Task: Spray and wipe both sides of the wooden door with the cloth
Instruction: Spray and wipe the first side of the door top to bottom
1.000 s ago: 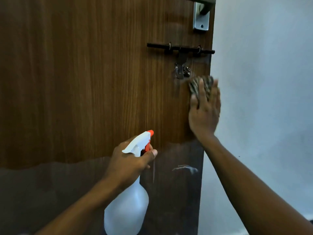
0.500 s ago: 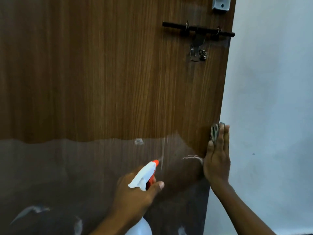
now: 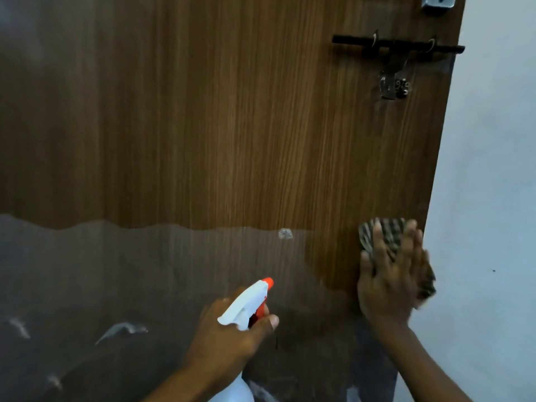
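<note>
Head: cloth (image 3: pixel 383 228) at door (image 3: pixel 232 126) edge.

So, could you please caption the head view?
Right hand presses cloth on wooden door; left hand grips spray bottle.

A black sliding bolt (image 3: pixel 397 49) is mounted level at the upper right, with a shiny metal hasp (image 3: pixel 391 85) hung just beneath it and a silver bracket (image 3: pixel 438 2) cut off by the top edge. A pale wall (image 3: pixel 493 169), marked by one dark speck (image 3: pixel 493 270), is seen at right. A cloudy film (image 3: pixel 116 271) with a wavy upper edge is spread across the lower part.
</note>
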Tool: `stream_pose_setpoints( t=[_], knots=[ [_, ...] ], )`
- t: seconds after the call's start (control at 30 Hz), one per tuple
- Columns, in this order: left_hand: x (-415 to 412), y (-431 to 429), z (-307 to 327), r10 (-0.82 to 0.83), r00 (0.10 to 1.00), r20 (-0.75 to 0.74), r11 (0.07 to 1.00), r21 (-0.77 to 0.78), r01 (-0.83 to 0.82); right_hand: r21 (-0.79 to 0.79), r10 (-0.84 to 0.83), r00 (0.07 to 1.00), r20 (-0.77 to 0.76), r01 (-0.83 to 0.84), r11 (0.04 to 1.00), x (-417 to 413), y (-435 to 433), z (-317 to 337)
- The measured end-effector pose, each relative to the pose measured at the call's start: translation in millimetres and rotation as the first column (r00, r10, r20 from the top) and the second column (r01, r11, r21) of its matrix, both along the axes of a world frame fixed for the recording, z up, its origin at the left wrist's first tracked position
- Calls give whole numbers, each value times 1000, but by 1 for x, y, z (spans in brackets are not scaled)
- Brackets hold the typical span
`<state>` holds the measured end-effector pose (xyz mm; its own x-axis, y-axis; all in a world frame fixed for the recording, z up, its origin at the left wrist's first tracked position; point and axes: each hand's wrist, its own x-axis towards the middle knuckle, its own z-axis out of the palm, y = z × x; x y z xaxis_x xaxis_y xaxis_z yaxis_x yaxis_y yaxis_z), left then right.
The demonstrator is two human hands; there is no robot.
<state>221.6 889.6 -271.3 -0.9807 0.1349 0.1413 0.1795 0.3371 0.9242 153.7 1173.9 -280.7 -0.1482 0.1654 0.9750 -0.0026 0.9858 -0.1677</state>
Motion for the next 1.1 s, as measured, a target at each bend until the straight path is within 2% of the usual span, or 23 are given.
stream_pose_setpoints(
  t=[0.03, 0.1, 0.17, 0.23, 0.3, 0.33, 0.43, 0.47, 0.5, 0.57, 0.67, 0.73, 0.77, 0.83, 0.93, 0.97, 1.0, 1.03, 1.1],
  knots=[
    [0, -4, 2, 13, 1000, 0, 1000, 26, -13, 18, 29, 1000, 7, -29, 999, -6, -24, 13],
    [4, -14, 5, -3, 997, -79, 1000, 16, 5, 209, 84, 995, 49, -92, 974, -19, -72, 22],
    [6, -24, 6, -31, 989, -145, 997, -70, 21, 475, 66, 992, 104, -108, 873, -26, -96, 0],
    [10, -40, 9, -16, 986, -166, 997, -76, 3, 614, 64, 986, 156, -147, 776, -22, -90, -39],
    [9, -56, 7, 42, 990, -132, 999, 16, -40, 619, 35, 982, 183, -143, 772, -9, -61, -64],
    [9, -64, 6, 70, 991, -114, 996, 54, -64, 579, 8, 981, 191, -120, 807, -4, -48, -67],
    [6, -86, 7, 133, 989, -64, 981, 152, -122, 308, -7, 992, 129, -34, 951, -5, -62, -34],
    [4, -90, 7, 152, 987, -56, 975, 169, -141, 219, 2, 996, 92, -23, 975, -12, -84, -15],
    [2, -93, 8, 159, 985, -73, 976, 164, -146, 196, 15, 998, 64, -28, 980, -19, -110, 3],
    [1, -104, 10, 144, 980, -140, 984, 125, -127, 329, 61, 997, 42, -71, 942, -33, -158, 20],
    [1, -126, 11, 138, 962, -235, 988, 107, -115, 662, 82, 990, 119, -141, 736, -45, -184, -16],
    [-2, -140, 12, 147, 958, -248, 985, 121, -120, 773, 52, 979, 197, -187, 606, -38, -171, -56],
    [-4, -147, 11, 148, 959, -241, 985, 125, -121, 796, 21, 977, 211, -184, 576, -32, -159, -66],
    [-11, -154, 7, 153, 965, -212, 983, 135, -126, 766, -32, 978, 208, -142, 627, -23, -133, -67],
    [-21, -163, 6, 170, 966, -195, 978, 150, -142, 526, -22, 988, 155, -64, 848, -21, -139, -24],
    [-25, -167, 7, 179, 964, -199, 976, 160, -148, 449, -4, 992, 128, -55, 892, -24, -157, -6],
    [-29, -171, 9, 188, 957, -219, 975, 159, -155, 429, 11, 994, 113, -58, 902, -30, -180, 11],
    [-31, -175, 12, 190, 949, -250, 977, 148, -156, 476, 26, 994, 111, -76, 876, -37, -204, 22],
    [-34, -184, 16, 175, 928, -329, 983, 117, -144, 661, 70, 989, 132, -140, 737, -53, -241, 24]
  ],
)
